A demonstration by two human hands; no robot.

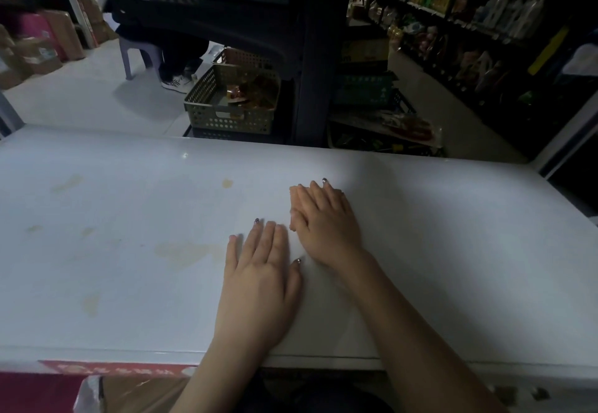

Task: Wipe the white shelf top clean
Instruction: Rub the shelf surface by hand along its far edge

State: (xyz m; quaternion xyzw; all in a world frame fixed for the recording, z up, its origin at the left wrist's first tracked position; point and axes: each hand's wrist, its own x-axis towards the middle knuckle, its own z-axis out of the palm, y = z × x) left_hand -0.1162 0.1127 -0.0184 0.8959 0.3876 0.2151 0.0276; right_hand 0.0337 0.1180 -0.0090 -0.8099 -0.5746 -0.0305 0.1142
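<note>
The white shelf top (129,205) fills the middle of the view. Yellowish-brown stains mark its left half, with a small one (227,183) near the centre and a larger smear (184,252) closer to me. My left hand (259,283) lies flat on the surface, fingers straight and holding nothing. My right hand (323,218) rests flat just beyond it, fingers straight and pointing up-left, also empty. No cloth is in view.
Beyond the far edge stand perforated baskets (233,102) with packets, a dark rack (310,56) and stocked store shelves (469,24) at right. A person's legs and a stool (139,56) are at back left. Cardboard boxes (38,53) stand at far left.
</note>
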